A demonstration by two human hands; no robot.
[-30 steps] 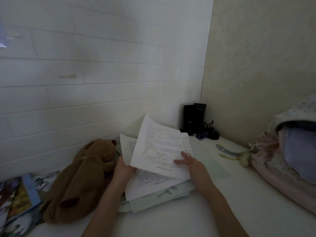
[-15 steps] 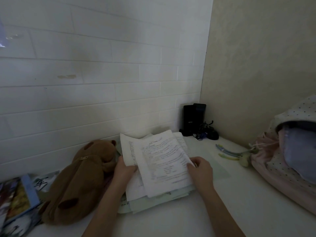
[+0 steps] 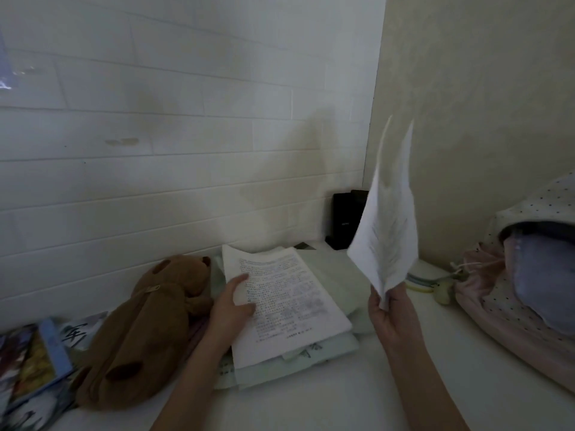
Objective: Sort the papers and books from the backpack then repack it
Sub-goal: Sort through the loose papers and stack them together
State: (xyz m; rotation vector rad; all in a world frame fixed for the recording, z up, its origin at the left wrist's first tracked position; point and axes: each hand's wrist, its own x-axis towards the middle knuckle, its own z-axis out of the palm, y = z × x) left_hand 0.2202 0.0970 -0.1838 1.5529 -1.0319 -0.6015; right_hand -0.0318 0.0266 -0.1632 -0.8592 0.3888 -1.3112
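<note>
Papers point(image 3: 289, 303) lie in a stack on the white desk point(image 3: 326, 396), printed side up, over some pale green sheets. My left hand point(image 3: 231, 306) rests on the stack's left edge, fingers loosely spread, thumb on the top page. My right hand point(image 3: 389, 315) pinches the bottom corner of a lifted sheet point(image 3: 387, 225), raised and blurred, above the desk to the right of the stack. The pink dotted backpack point(image 3: 510, 293) sits open at the far right. A brown plush bear point(image 3: 146, 331) lies just left of the stack, with books point(image 3: 31, 362) beyond it.
</note>
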